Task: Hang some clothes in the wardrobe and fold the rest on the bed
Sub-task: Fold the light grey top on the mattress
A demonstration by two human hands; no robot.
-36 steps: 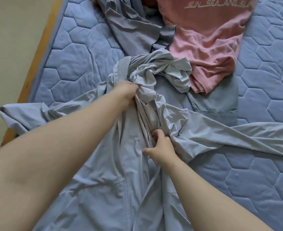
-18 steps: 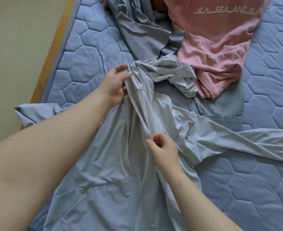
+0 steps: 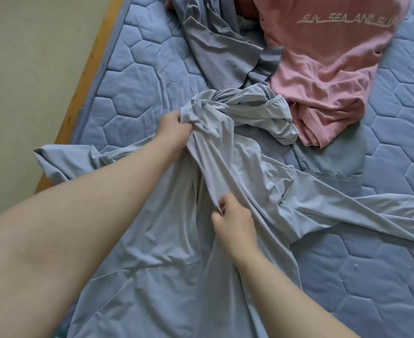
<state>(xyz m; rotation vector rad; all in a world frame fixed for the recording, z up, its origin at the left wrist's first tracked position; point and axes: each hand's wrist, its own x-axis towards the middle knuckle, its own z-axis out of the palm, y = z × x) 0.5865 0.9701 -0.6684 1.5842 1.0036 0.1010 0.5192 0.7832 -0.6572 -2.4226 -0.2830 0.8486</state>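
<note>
A pale blue-grey long-sleeved garment (image 3: 171,240) lies spread over the quilted blue mattress (image 3: 384,276), its upper part bunched in a heap. My left hand (image 3: 174,132) grips the cloth near that bunched top. My right hand (image 3: 232,223) pinches a front edge of the same garment lower down. One sleeve (image 3: 362,215) stretches to the right, the other hangs over the bed's left edge. A pink T-shirt (image 3: 323,69) with white lettering lies at the far right. A darker grey garment (image 3: 220,50) lies beside it, and a blue denim piece (image 3: 330,162) shows under the pink shirt.
The bed's wooden frame (image 3: 86,76) runs along the left, with beige floor (image 3: 25,69) beyond it. Bare mattress shows at the far left and at the lower right.
My left hand closed on the bunched top and drew it toward the left. My right hand shifted slightly along the front edge, still pinching it. The view moved closer.
</note>
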